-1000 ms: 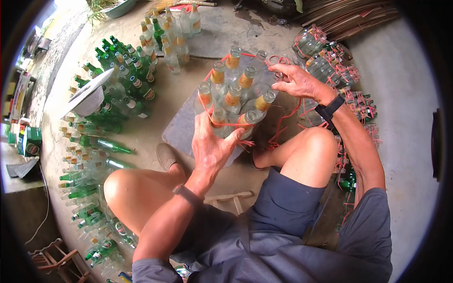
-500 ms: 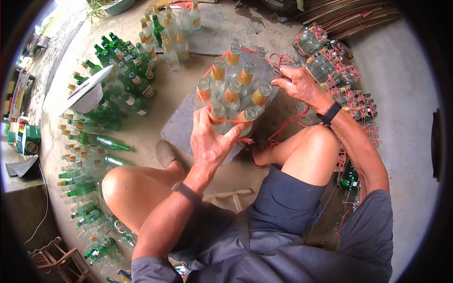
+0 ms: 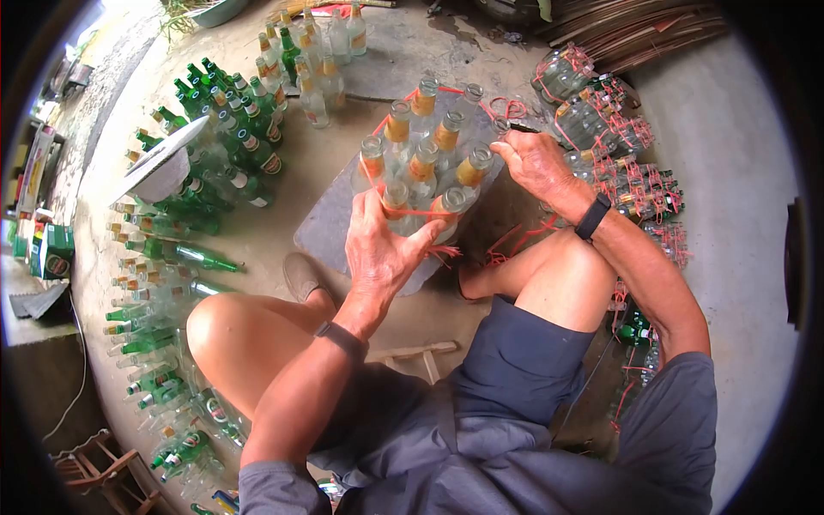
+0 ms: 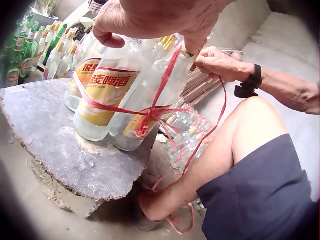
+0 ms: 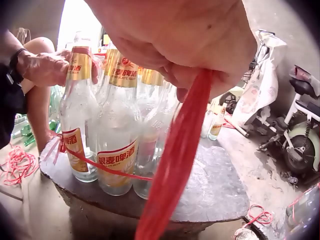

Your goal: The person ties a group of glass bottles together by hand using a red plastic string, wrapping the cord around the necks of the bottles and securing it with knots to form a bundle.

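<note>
Bottles (image 3: 425, 167): bunched on the tabletop (image 3: 330, 227), red string (image 3: 412, 213) wrapped round
Left hand (image 3: 378, 249): string pinched at the near bottles
Right hand (image 3: 536, 163): string gripped tight
Risk: bottles could be tipped by a hard pull

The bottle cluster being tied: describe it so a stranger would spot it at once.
Find the grey slab in front of the person's knees. On it stands a tight cluster of clear bottles with gold neck labels. Unlike the loose green bottles and the tied bundles on the floor, it has the left hand and right hand holding red string round it.
</note>
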A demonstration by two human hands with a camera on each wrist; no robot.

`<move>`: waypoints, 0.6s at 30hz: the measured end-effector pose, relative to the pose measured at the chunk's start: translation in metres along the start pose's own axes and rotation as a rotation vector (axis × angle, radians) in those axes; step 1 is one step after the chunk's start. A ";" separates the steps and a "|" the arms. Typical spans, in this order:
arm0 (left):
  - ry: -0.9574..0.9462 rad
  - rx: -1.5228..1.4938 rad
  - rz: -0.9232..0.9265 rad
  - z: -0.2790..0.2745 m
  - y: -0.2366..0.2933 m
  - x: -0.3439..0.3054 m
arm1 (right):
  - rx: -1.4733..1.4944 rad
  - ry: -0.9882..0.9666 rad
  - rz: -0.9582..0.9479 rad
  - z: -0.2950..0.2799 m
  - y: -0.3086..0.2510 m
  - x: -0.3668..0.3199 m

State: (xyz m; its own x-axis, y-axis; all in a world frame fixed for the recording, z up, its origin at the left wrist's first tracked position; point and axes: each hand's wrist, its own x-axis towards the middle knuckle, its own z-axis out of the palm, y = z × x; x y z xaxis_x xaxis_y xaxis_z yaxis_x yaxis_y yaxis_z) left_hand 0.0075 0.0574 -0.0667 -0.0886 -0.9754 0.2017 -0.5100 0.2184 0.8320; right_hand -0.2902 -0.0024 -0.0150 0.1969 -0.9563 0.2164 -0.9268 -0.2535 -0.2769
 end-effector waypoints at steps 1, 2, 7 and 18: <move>0.003 0.007 -0.004 0.001 0.000 0.000 | -0.001 0.000 -0.001 0.001 0.000 -0.001; 0.007 0.015 -0.010 0.001 -0.001 0.000 | -0.022 0.000 0.005 0.002 -0.001 -0.002; 0.030 0.014 0.026 0.002 -0.005 0.000 | -0.100 -0.023 0.032 0.006 -0.009 -0.007; 0.066 -0.005 0.072 0.002 -0.001 -0.001 | -0.130 -0.034 -0.045 0.006 -0.012 -0.006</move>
State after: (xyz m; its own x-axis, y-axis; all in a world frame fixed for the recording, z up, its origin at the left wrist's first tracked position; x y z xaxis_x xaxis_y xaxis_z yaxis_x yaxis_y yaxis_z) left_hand 0.0059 0.0580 -0.0687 -0.0682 -0.9531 0.2948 -0.5000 0.2883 0.8166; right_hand -0.2779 0.0051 -0.0186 0.2476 -0.9495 0.1928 -0.9501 -0.2769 -0.1436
